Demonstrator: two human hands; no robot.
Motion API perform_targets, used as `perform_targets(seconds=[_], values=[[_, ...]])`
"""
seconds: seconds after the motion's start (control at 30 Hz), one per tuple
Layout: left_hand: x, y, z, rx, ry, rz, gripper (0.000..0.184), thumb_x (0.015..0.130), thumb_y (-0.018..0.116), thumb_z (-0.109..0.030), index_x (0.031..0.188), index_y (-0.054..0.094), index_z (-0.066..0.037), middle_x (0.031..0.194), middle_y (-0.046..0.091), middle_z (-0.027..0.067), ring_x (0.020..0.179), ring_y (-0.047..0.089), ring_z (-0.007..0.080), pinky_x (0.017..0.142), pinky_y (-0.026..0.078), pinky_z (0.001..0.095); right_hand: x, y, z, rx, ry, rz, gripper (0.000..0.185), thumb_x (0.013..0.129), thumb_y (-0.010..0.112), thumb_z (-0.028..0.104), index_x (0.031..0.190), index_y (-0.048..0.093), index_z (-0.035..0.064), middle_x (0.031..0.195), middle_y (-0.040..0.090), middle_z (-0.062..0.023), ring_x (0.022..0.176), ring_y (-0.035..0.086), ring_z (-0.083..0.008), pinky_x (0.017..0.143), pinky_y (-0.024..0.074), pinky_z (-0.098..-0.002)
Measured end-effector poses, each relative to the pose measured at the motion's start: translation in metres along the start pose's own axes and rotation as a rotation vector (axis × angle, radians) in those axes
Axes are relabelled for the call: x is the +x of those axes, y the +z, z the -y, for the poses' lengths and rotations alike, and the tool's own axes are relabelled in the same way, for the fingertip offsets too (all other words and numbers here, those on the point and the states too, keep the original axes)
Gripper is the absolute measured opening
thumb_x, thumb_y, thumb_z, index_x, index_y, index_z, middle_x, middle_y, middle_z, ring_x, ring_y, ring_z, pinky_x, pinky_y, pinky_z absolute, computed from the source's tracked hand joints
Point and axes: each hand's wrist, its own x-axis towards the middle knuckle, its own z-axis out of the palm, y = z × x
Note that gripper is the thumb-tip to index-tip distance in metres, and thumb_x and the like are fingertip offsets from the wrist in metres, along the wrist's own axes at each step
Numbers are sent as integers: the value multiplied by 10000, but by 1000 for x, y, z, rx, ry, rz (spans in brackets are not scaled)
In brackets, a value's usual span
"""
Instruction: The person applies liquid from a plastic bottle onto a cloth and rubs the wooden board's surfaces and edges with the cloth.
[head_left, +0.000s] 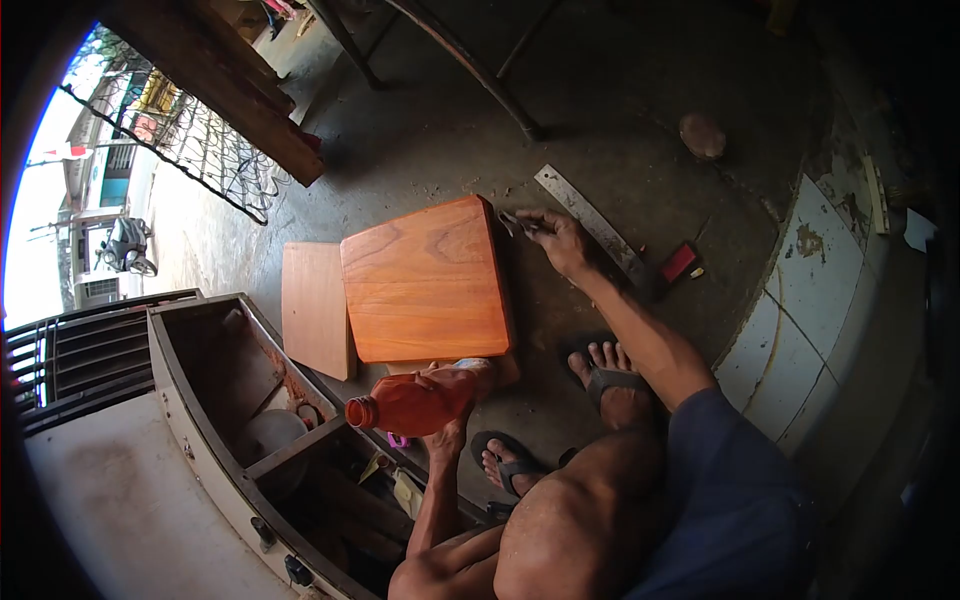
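Observation:
A reddish-orange plastic bottle [425, 398] lies tilted in my left hand [447, 440], its mouth pointing left and without a cap. My fingers are wrapped round it from below. Something whitish shows at its right end. Just above stands a varnished orange-brown wooden board [425, 280], with glossy grain on its face. By the board's upper right corner, my right hand [553, 243] is closed on a small dark thing [512, 222] that I cannot make out. A metal ruler [590, 220] lies on the floor beside that hand.
A paler wooden panel [315, 310] sits left of the board. At lower left is an open wooden drawer box [250, 470] with a white bowl [272, 432] inside. A red box [678, 262] and a roundish brown object [702, 136] lie on the floor. Metal legs [465, 60] stand behind.

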Motion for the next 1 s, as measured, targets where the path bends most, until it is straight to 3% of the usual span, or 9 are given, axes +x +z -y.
perform_targets(seconds=[0.23,0.3,0.5,0.63,0.73,0.8,0.83,0.9,1.0], values=[[-2,5,-14,-205,-8,-225,740,803,841,-367,1360,477,-43,1300,534,115,1240,504,273,1120,334,405,17,27,-11,-103,-156,43,333,815,550,-126,1069,710,19,1054,727,-40,958,639,-107,892,490,-262],[5,3,-13,-312,-64,-116,704,807,840,-357,1337,496,-47,1278,542,112,1222,514,275,1097,356,401,-26,7,-25,-234,-6,302,344,808,511,-144,1049,703,9,1076,724,-48,981,644,-116,903,497,-272],[5,3,-10,-197,-33,-120,676,819,824,-378,1328,512,-61,1256,558,97,1223,514,278,1090,363,411,9,2,-19,105,-76,3,293,848,521,-129,1054,683,2,1103,702,-66,988,650,-123,908,503,-266],[8,2,-8,-191,-22,-111,678,828,803,-419,1328,512,-65,1268,549,102,1242,495,286,1111,335,424,63,20,-23,7,-95,84,249,881,626,-64,1112,681,12,1124,691,-40,1005,637,-139,908,497,-270],[4,-3,-5,-76,-34,-42,796,816,806,-274,1449,383,-40,1377,505,123,1321,448,293,1168,269,395,26,26,-32,-255,-201,60,216,849,605,11,1059,655,2,1039,692,-44,948,628,-141,863,485,-295],[7,-3,-9,-4,7,8,767,828,794,-280,1438,400,-34,1368,512,122,1326,438,295,1174,252,397,-42,25,-40,-157,-71,64,152,826,583,7,971,628,9,952,672,-45,940,615,-120,850,490,-306],[7,2,-6,-10,6,7,767,828,794,-280,1438,400,-34,1368,512,122,1326,438,295,1174,252,397,-80,21,-50,-95,22,98,220,786,605,-73,989,625,11,1004,689,-94,1002,638,-190,916,486,-338],[1,10,2,-208,-48,-117,711,837,816,-350,1397,478,-70,1372,512,114,1319,451,276,1150,294,406,-142,6,-37,-162,188,231,181,823,620,-66,985,661,4,1047,708,-95,994,650,-158,918,494,-323],[3,2,-3,-158,-83,-27,743,851,775,-308,1437,409,-37,1390,501,127,1339,429,294,1184,239,398,-135,3,-32,172,167,99,192,869,627,-25,1054,670,4,1024,703,-79,990,639,-142,899,495,-301]])
